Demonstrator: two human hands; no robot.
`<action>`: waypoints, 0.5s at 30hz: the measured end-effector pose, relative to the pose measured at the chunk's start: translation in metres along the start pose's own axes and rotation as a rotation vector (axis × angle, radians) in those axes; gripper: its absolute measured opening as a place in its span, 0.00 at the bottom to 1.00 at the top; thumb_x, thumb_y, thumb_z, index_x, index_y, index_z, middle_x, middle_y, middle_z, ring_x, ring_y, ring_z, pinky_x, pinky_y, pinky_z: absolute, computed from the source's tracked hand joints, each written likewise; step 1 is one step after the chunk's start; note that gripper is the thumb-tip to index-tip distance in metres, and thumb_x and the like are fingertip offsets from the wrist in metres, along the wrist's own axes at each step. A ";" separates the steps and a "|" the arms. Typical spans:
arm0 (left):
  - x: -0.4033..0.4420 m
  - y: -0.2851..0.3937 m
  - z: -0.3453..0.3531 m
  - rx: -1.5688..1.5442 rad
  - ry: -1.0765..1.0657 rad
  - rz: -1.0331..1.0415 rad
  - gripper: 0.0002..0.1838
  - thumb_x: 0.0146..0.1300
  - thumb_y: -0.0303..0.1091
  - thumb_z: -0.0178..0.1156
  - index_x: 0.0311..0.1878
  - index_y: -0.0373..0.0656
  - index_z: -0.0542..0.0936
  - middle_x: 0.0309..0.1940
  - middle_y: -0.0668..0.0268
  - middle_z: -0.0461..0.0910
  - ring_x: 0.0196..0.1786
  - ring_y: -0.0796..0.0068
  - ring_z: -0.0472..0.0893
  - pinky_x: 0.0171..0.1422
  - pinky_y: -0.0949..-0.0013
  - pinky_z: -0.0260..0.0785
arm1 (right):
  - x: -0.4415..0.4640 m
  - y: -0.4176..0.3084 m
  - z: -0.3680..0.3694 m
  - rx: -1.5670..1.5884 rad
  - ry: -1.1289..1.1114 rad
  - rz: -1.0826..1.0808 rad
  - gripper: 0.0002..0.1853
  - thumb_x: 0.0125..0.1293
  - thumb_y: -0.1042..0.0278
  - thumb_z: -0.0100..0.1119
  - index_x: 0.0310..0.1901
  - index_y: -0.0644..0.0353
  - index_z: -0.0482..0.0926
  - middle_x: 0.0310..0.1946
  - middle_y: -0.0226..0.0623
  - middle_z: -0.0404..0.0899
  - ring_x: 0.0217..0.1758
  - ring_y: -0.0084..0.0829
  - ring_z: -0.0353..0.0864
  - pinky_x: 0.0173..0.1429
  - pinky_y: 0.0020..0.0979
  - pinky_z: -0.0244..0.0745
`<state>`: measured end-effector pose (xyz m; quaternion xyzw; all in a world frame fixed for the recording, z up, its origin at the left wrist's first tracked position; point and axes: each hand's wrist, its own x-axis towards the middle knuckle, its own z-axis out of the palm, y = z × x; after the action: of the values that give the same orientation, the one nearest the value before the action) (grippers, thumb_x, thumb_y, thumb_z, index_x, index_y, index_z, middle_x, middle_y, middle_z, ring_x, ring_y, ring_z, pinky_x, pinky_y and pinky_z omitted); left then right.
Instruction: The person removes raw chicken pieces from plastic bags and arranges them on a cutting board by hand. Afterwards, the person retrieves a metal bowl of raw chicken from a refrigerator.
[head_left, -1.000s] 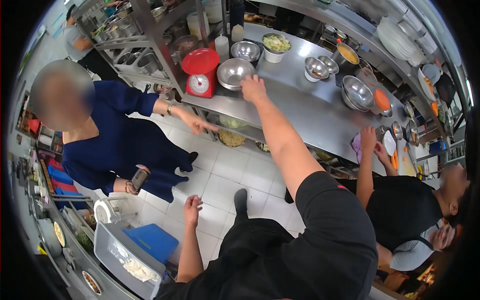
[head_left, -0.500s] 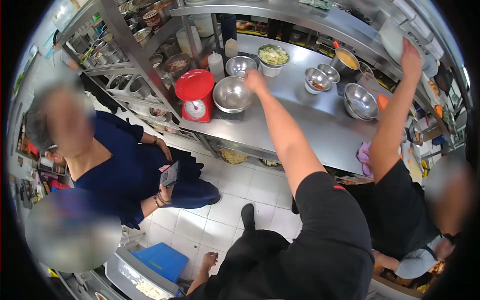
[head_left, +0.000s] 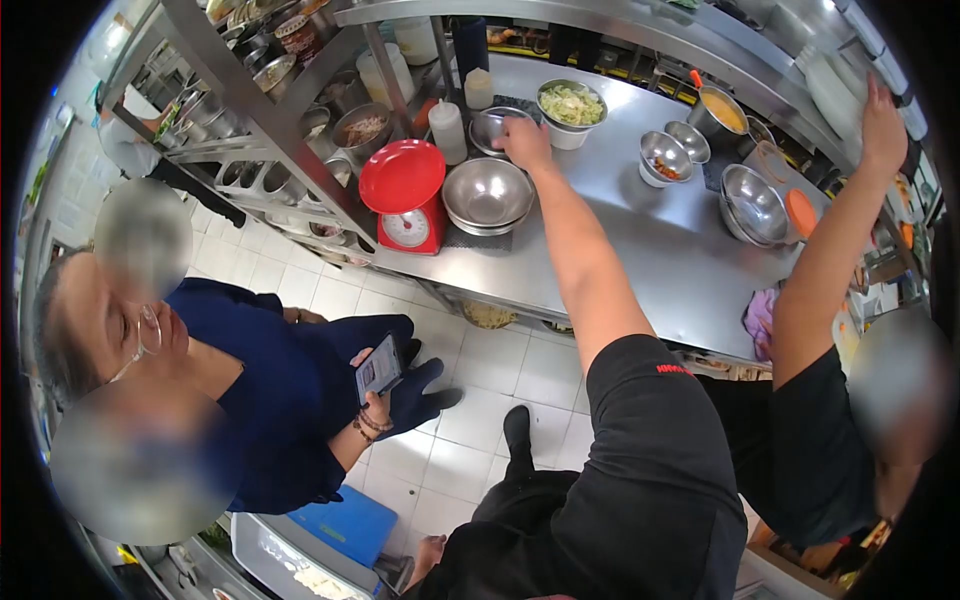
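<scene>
My right hand [head_left: 525, 142] reaches over the counter with its fingers curled at the rim of a small metal bowl [head_left: 487, 126]. Whether the fingertips grip the rim or something inside is hidden. Just in front of it stand nested metal bowls [head_left: 488, 190], beside a red kitchen scale [head_left: 402, 180]. A white squeeze bottle [head_left: 447, 133] is close behind the scale. To the right of my hand, a bowl of chopped greens [head_left: 571, 104] rests on a white container. My left hand [head_left: 429, 553] hangs low near a blue panel [head_left: 350, 522], fingers loosely curled, nothing visible in them.
A person in dark blue stands left, holding a phone [head_left: 378, 372]. At right, a co-worker's raised arm [head_left: 838, 235] reaches toward the upper shelf [head_left: 640, 35]. Metal bowls [head_left: 755, 203], a pot of yellow liquid [head_left: 722, 108] and a purple cloth [head_left: 762, 322] are on the counter [head_left: 640, 235].
My right hand has moved from beside the nested bowls farther back to the small metal bowl. The person at left has raised the phone. The view has shifted slightly.
</scene>
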<state>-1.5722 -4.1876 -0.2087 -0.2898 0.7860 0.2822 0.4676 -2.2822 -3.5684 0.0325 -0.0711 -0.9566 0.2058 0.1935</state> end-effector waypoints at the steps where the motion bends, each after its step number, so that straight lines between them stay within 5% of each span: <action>1: 0.003 0.006 -0.003 0.009 0.002 0.007 0.26 0.68 0.46 0.62 0.56 0.30 0.84 0.48 0.44 0.87 0.51 0.55 0.87 0.60 0.61 0.76 | 0.005 0.007 0.013 -0.002 0.008 0.008 0.11 0.65 0.62 0.68 0.44 0.57 0.85 0.45 0.38 0.87 0.54 0.41 0.84 0.65 0.58 0.71; 3: 0.012 0.021 -0.006 -0.195 0.031 0.044 0.25 0.69 0.44 0.62 0.56 0.30 0.82 0.45 0.47 0.88 0.47 0.59 0.88 0.52 0.61 0.79 | 0.020 0.029 0.031 1.212 0.093 0.495 0.10 0.69 0.64 0.68 0.47 0.58 0.82 0.42 0.34 0.85 0.49 0.36 0.84 0.51 0.53 0.80; 4: 0.018 0.032 -0.009 -0.182 0.031 0.061 0.25 0.69 0.44 0.62 0.56 0.30 0.82 0.45 0.47 0.88 0.47 0.59 0.88 0.52 0.61 0.79 | 0.005 0.023 0.016 1.606 0.035 0.601 0.12 0.72 0.64 0.66 0.51 0.60 0.81 0.46 0.33 0.81 0.47 0.29 0.80 0.42 0.40 0.84; 7: 0.044 0.078 -0.017 -0.324 -0.004 0.014 0.22 0.70 0.42 0.61 0.57 0.31 0.80 0.42 0.53 0.87 0.42 0.64 0.88 0.42 0.63 0.80 | -0.012 0.024 0.017 1.658 0.043 0.733 0.20 0.75 0.67 0.61 0.64 0.62 0.72 0.57 0.38 0.77 0.50 0.35 0.80 0.45 0.45 0.85; 9: 0.059 0.108 -0.026 -0.394 0.025 0.170 0.18 0.71 0.39 0.61 0.56 0.35 0.78 0.40 0.56 0.86 0.37 0.68 0.87 0.34 0.66 0.78 | -0.038 0.030 0.012 1.889 0.073 0.455 0.21 0.75 0.70 0.60 0.66 0.62 0.69 0.56 0.39 0.76 0.54 0.37 0.79 0.53 0.48 0.85; 12: 0.070 0.154 -0.039 -0.589 -0.137 0.335 0.16 0.71 0.38 0.60 0.56 0.38 0.78 0.40 0.56 0.86 0.36 0.66 0.87 0.32 0.65 0.78 | -0.123 0.026 -0.022 2.103 0.263 0.370 0.21 0.75 0.71 0.60 0.65 0.61 0.67 0.55 0.37 0.76 0.55 0.36 0.79 0.60 0.48 0.82; 15: 0.102 0.185 -0.024 -0.359 -0.143 0.306 0.16 0.72 0.38 0.61 0.56 0.40 0.78 0.41 0.57 0.85 0.36 0.65 0.87 0.31 0.65 0.77 | -0.256 0.030 -0.045 2.229 0.321 0.484 0.16 0.76 0.71 0.59 0.61 0.56 0.69 0.54 0.32 0.76 0.55 0.31 0.79 0.59 0.48 0.82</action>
<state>-1.7591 -4.1002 -0.2588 -0.2252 0.7228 0.5046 0.4150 -2.0285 -3.5801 -0.0293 -0.0677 -0.1689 0.9575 0.2240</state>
